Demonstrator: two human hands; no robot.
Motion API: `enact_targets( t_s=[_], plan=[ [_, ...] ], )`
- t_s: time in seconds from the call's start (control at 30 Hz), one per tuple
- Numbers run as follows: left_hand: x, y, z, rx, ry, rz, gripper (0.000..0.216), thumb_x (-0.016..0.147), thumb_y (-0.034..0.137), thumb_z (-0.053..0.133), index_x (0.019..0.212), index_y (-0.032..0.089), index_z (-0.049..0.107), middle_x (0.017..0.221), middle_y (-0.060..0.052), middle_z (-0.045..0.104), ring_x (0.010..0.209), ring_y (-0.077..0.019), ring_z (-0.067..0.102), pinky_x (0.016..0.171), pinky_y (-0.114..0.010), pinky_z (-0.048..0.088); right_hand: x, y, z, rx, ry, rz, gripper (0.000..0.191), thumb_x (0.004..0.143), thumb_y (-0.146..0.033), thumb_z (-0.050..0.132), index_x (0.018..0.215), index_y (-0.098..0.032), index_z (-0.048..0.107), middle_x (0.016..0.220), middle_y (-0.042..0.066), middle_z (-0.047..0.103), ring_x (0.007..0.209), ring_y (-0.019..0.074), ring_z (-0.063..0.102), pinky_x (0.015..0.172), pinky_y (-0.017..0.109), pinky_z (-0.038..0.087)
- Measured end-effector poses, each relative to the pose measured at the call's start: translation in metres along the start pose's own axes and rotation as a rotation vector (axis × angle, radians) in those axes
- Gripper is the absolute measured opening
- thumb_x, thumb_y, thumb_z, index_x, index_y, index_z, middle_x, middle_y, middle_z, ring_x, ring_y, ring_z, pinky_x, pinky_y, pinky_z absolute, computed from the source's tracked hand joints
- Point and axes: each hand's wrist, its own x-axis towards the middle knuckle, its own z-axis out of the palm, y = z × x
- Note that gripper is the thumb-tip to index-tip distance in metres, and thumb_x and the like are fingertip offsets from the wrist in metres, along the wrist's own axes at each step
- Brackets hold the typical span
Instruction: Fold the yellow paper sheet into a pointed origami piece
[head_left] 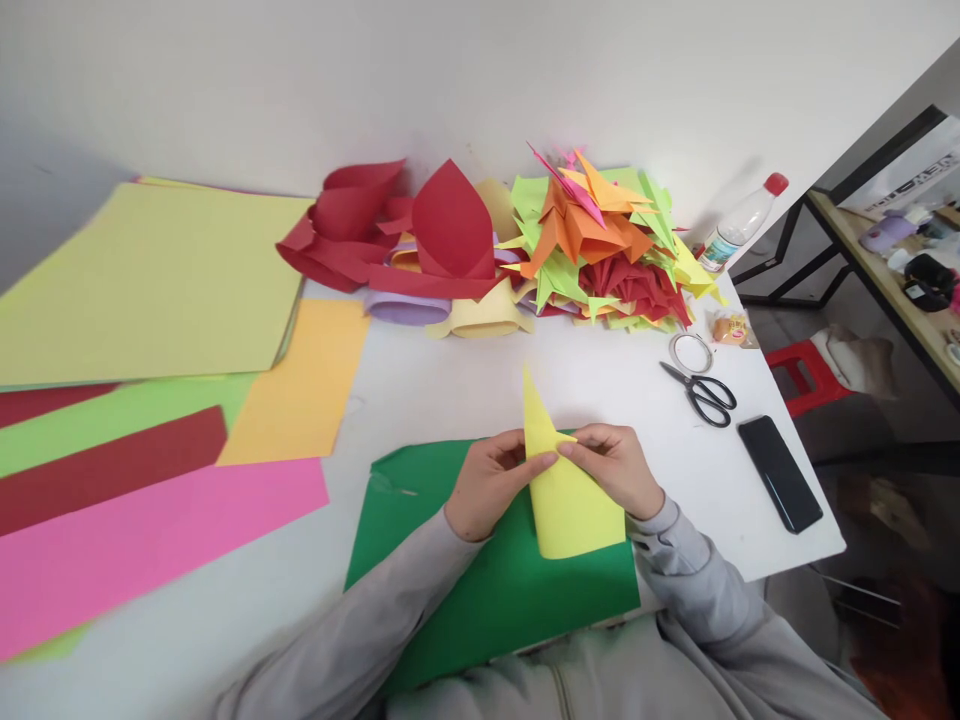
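Note:
A yellow paper [566,495], folded into a pointed cone-like shape with its tip away from me, is held above a green sheet [495,590] on the white table [420,385]. My left hand [491,485] pinches its left edge with fingers closed. My right hand [619,470] pinches the right edge at the same height, fingers closed too. Both thumbs meet near the middle of the yellow paper.
Large coloured sheets lie at the left: yellow-green [150,280], orange [307,385], dark red [112,465], pink [150,545]. Folded paper shapes are piled at the back [525,245]. Scissors [705,392], a tape ring [691,352], a phone [780,473] and a bottle [739,222] sit at the right.

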Motion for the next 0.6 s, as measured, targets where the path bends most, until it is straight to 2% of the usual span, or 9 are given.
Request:
enact_targets(
  t_s=[0.3,0.6],
  plan=[
    [0.002,0.000,-0.004,0.011,-0.042,-0.030,0.032,0.062,0.040,0.083,0.083,0.016,0.079,0.081,-0.007,0.077,0.071,-0.0206,0.068,0.068,-0.031,0.056,0.001,-0.005,-0.002,0.003,-0.023,0.063,0.034,0.061,-0.048,0.083,0.065,-0.018,0.068,0.062,0.000,0.068,0.053,0.0115,0.057,0.050,0.023,0.044],
    [0.000,0.002,-0.003,-0.018,-0.038,-0.069,0.036,0.065,0.046,0.080,0.084,0.015,0.078,0.078,-0.008,0.076,0.066,-0.0221,0.067,0.066,-0.035,0.056,0.000,-0.012,-0.003,0.015,-0.045,0.100,0.034,0.062,-0.049,0.081,0.066,-0.018,0.066,0.066,0.000,0.070,0.054,0.0126,0.060,0.051,0.024,0.047]
  ],
)
